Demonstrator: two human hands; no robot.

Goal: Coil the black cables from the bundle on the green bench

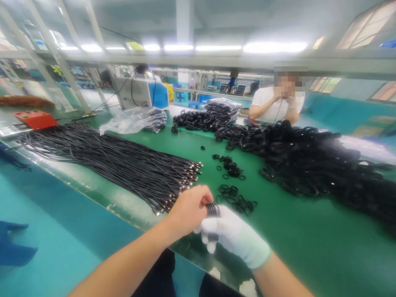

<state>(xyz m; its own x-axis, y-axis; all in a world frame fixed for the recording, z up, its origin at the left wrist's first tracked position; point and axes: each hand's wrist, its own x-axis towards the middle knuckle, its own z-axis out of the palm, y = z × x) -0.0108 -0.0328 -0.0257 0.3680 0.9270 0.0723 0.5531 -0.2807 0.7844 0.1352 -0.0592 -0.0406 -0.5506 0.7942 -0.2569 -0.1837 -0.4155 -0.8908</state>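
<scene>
The left hand [192, 207] curled against black rings [213, 210] around the gloved right hand's [234, 233] finger; both grips were unclear.

On the table [309, 239], cables [108, 161] lie left, coils [309, 159] right, rings [234, 171] between; a bag [130, 121] sits behind the cables.

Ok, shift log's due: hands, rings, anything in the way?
Bare left hand at gloved right hand. Black rings around right finger. Nothing visibly blocking hands.
</scene>
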